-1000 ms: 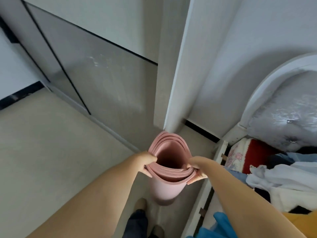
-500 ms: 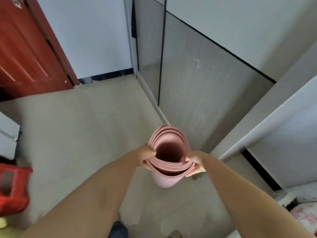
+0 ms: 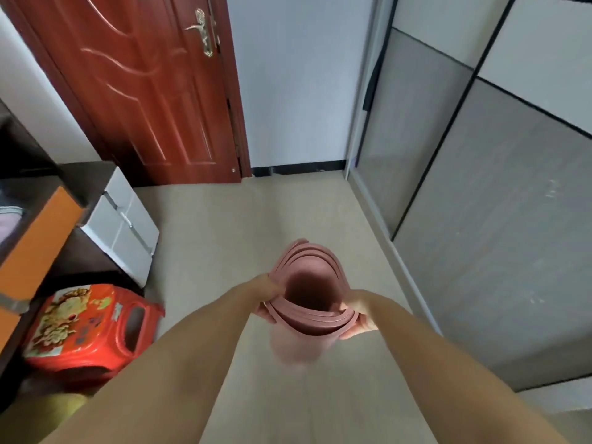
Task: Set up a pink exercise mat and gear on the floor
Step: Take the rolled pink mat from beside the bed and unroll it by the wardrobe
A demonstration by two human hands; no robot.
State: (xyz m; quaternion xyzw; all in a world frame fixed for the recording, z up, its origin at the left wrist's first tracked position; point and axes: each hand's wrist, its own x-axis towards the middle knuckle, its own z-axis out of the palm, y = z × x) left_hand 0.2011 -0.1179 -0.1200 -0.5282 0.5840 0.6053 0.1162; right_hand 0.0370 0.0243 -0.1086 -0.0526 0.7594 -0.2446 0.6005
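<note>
Two bare arms reach forward over a pale beige tiled floor (image 3: pixel 224 225) in a small room, seen from a head-worn camera looking down. A red-brown panelled wooden door (image 3: pixel 144 91) with a brass lever handle (image 3: pixel 200 27) stands shut at the far left, next to a plain white wall (image 3: pixel 298 81) edged by a dark skirting strip. Along the right side runs a wardrobe front of grey and white sliding panels (image 3: pixel 480 187) divided by thin black lines. At the left edge sit a dark cabinet with an orange panel (image 3: pixel 35 238), a white drawer unit with metal handles (image 3: pixel 121 225) and, nearest the camera, a low red plastic stool with a printed top (image 3: pixel 86 325).

Between the hands hangs a rolled pink foam exercise mat (image 3: pixel 312 302), held upright, its open upper end facing the camera so the coiled layers show as nested rings. Its lower end is blurred; whether it touches the floor cannot be told. The left hand (image 3: pixel 267 293) grips the rim on the left side, thumb laid over the top edge and fingers curled beneath the outer layers. The right hand (image 3: pixel 357 315) grips the opposite side of the rim, fingers wrapped under the outer layer. Both hands are closed tight on the roll, close in front of the body at the centre of the view.
</note>
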